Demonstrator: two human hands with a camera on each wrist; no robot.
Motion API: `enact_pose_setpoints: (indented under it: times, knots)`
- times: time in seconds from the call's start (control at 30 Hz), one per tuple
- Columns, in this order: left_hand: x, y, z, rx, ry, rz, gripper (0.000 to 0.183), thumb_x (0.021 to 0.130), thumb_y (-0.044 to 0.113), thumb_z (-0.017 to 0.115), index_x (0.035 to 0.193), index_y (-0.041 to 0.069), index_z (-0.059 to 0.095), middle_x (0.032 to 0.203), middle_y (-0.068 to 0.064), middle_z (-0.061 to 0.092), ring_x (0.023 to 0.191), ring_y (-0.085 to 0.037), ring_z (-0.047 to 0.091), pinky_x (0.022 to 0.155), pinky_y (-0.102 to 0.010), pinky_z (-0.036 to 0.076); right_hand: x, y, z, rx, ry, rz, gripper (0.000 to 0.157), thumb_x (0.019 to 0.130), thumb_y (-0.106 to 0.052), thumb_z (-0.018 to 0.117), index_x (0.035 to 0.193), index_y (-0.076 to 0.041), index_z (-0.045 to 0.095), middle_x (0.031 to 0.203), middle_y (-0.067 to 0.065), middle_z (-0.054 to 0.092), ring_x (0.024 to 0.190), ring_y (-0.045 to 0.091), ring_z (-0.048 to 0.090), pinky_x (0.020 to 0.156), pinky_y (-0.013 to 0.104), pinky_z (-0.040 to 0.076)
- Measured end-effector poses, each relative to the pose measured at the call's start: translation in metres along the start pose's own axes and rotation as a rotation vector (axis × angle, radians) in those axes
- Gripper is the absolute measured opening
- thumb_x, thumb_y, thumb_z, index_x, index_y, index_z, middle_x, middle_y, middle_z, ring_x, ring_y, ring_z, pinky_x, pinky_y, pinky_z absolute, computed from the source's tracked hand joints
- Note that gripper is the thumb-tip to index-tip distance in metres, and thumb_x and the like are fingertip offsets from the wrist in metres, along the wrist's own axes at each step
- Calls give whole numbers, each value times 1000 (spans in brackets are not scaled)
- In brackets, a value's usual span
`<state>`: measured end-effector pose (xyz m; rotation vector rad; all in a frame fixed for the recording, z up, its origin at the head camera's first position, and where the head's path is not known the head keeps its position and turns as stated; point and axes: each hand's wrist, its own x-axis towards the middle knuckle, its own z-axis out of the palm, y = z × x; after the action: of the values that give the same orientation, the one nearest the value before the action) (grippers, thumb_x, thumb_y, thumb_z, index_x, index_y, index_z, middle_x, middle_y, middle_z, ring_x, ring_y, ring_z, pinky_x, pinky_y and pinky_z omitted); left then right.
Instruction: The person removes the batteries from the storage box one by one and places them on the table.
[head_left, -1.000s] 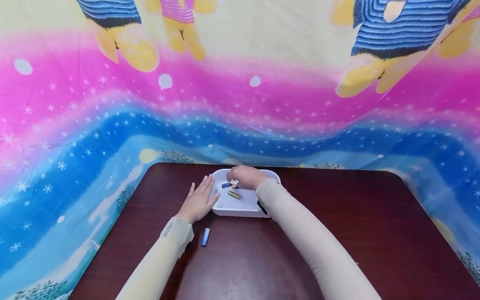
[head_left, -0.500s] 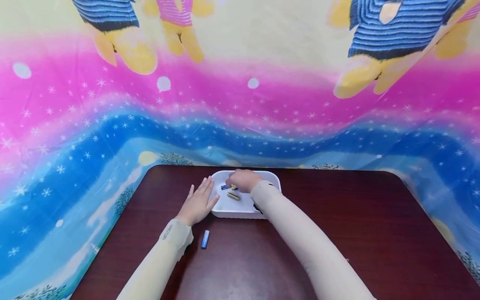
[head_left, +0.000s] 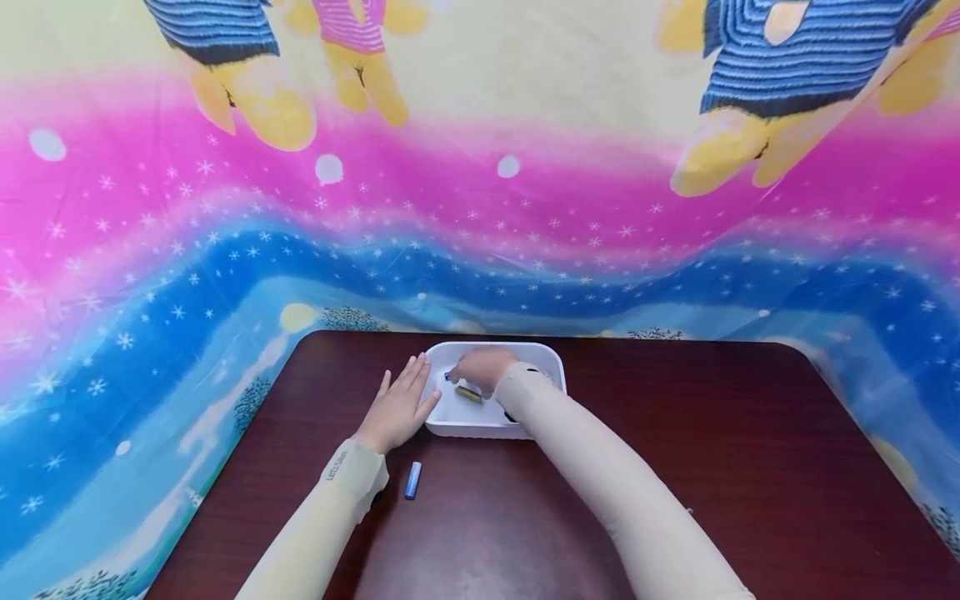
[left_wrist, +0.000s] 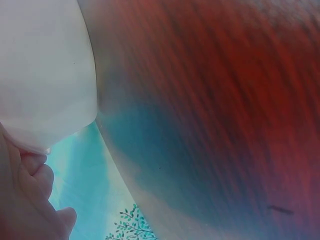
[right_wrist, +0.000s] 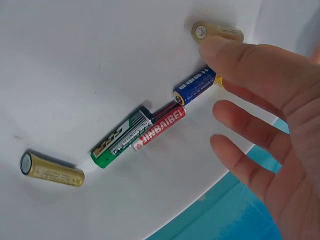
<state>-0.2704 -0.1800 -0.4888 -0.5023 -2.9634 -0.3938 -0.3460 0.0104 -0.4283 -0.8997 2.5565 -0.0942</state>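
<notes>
My left hand (head_left: 393, 408) rests with straight, spread fingers against the left rim of the white tray (head_left: 480, 429); in the left wrist view its fingertips touch the tray's outer side. My right hand (head_left: 483, 367) is inside the tray, over loose batteries. In the right wrist view its thumb (right_wrist: 240, 57) overlaps a gold battery (right_wrist: 227, 33) and covers the end of a blue battery (right_wrist: 197, 86); its fingers are relaxed and apart, and the index finger is mostly hidden. Nearby lie a red battery (right_wrist: 162, 127), a green-and-black battery (right_wrist: 124, 137) and another gold battery (right_wrist: 52, 171).
A blue-and-white battery (head_left: 413, 481) lies on the dark brown table (head_left: 675, 467), in front of the tray. A printed cloth backdrop (head_left: 480, 208) hangs behind and beside the table's edges.
My right hand has shifted slightly left and nearer inside the tray, covering most of the blue battery that showed earlier. My left hand has stayed at the tray's rim.
</notes>
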Motion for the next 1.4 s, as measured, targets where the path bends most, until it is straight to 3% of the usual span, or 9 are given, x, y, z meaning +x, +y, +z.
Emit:
enact_pose_setpoints:
  times: [0.07,0.13,0.27,0.47,0.67,0.9,1.17,1.4]
  knots:
    - [0,0,-1,-6,4,2,74,97,60,21,150,9,23,156,-4,15,143,-21,10,111,-56,10,1,0,1,-138,7,-55,37,87,-10,65,120,-25,63,109,-3,66,91,13,61,86,33,47]
    - [0,1,-1,-11,5,-2,73,97,59,22,150,9,23,156,-3,14,143,-21,10,112,-56,9,2,0,2,-293,25,-123,55,79,0,72,125,-29,60,117,-6,63,99,12,58,90,33,47]
    - [0,1,-1,-21,7,-8,68,98,53,30,150,9,23,156,-3,15,143,-20,10,112,-54,9,4,-1,2,-330,7,-128,62,74,1,76,126,-28,59,121,-5,62,107,14,57,93,34,46]
    - [0,0,1,-9,20,-9,64,99,47,37,149,9,24,156,-3,16,143,-20,11,112,-55,10,8,0,4,-311,-14,-104,62,73,-1,79,124,-29,61,121,-7,61,104,12,57,92,33,46]
    - [0,-1,1,0,16,-8,67,98,52,32,149,9,23,156,-4,17,143,-20,10,112,-54,9,10,4,3,-299,-19,-119,59,71,-3,81,121,-28,63,109,-7,65,92,10,57,85,31,48]
    - [0,0,0,-5,13,-2,69,98,55,26,150,10,22,156,-3,15,143,-18,9,112,-54,11,11,8,4,-254,-33,-125,59,72,-2,80,121,-29,62,105,-8,64,90,10,56,84,31,48]
    - [-1,0,1,-8,22,2,70,97,57,25,150,9,22,156,-3,15,143,-19,11,112,-54,10,13,6,6,-312,-8,-162,43,72,-6,81,108,-24,67,85,-9,63,78,10,56,74,27,49]
    - [-1,1,-2,-13,8,-10,70,98,56,26,150,10,21,157,-1,12,143,-18,9,113,-52,6,16,8,8,-323,-12,-156,37,71,-9,82,102,-23,68,87,-9,63,78,10,56,74,27,50]
